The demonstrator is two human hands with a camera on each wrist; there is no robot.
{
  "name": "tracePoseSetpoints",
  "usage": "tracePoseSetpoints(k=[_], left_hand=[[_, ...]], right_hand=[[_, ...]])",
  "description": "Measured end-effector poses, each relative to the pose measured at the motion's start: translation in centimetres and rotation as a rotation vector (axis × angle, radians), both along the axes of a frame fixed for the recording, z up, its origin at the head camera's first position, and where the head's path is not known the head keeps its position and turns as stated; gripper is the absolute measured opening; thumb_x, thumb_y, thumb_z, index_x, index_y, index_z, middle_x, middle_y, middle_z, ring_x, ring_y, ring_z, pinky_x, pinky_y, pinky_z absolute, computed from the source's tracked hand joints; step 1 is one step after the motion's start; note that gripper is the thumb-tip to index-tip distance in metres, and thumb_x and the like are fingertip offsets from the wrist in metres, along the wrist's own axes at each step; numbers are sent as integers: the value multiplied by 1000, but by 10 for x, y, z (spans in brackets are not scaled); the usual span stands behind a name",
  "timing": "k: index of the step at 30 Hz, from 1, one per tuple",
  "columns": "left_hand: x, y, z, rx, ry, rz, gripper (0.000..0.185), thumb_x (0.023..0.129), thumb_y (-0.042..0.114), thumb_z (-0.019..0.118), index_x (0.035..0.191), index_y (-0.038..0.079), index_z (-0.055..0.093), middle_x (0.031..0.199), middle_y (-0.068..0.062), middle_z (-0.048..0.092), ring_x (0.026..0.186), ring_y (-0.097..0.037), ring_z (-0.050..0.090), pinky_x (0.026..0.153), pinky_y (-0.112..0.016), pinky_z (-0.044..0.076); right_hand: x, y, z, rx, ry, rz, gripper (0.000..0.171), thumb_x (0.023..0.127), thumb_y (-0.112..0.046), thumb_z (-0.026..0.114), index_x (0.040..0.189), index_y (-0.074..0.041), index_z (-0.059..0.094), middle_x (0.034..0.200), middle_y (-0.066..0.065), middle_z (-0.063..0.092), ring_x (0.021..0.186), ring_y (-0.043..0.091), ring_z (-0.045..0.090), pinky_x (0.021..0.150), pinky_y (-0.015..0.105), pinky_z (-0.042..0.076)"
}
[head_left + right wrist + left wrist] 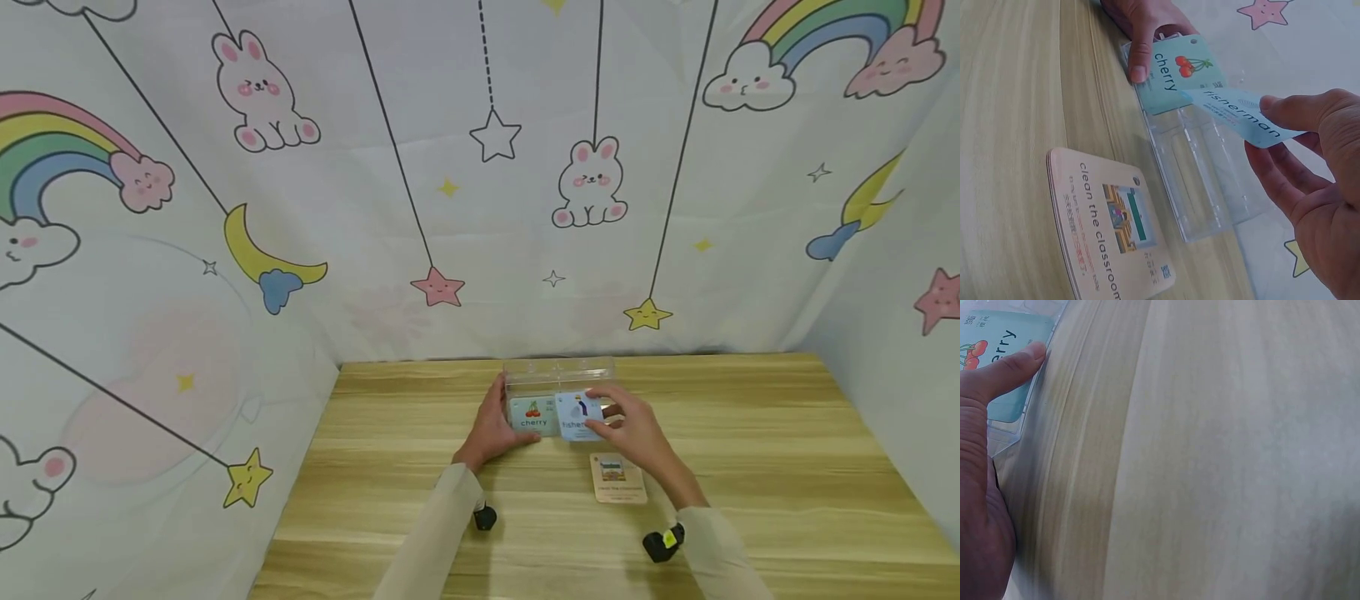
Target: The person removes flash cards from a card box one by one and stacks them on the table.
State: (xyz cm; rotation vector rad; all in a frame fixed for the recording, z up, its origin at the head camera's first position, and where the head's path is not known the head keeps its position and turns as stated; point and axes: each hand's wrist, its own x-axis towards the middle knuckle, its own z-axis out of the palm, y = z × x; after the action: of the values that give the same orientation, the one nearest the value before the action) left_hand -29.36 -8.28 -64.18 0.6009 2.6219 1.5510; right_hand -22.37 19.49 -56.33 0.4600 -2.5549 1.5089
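Observation:
My left hand (495,429) grips the left side of a clear plastic card case (558,367), its thumb over the near edge. A green cherry flashcard (1175,78) lies in the case's left compartment, close to that thumb. Between thumb and fingers, my right hand (637,429) pinches a blue fisherman flashcard (1241,119). The card is tilted above the case, and one end overlaps the cherry card in the right wrist view. Below it, the case's right compartment shows bare clear plastic (1222,187).
On the wooden table (420,392), a small stack of pink "clean the classroom" flashcards (1110,225) lies nearer than the case, under the right forearm. White cloth (487,217) printed with rabbits and stars hangs behind and at both sides.

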Motion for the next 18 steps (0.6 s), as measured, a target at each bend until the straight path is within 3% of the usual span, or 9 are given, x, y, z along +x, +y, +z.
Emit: tracePoseSetpoints(k=[8,18], left_hand=[[0,0,0,-30,-15,10,132,68,32,101,165,10,15,156,-9,41,145,-23,42,118,-42,35],[0,0,2,-75,-33,25,132,70,35,99,166,11,11,164,-14,31,150,-28,35,119,-43,33]], right_hand=[[7,15,-3,-19,-27,-7,45,88,-1,82,130,-6,65,131,17,63,90,25,72,71,26,60],[16,31,-9,-36,-22,-7,47,87,0,82,131,-5,66,129,17,63,82,18,71,68,27,60]])
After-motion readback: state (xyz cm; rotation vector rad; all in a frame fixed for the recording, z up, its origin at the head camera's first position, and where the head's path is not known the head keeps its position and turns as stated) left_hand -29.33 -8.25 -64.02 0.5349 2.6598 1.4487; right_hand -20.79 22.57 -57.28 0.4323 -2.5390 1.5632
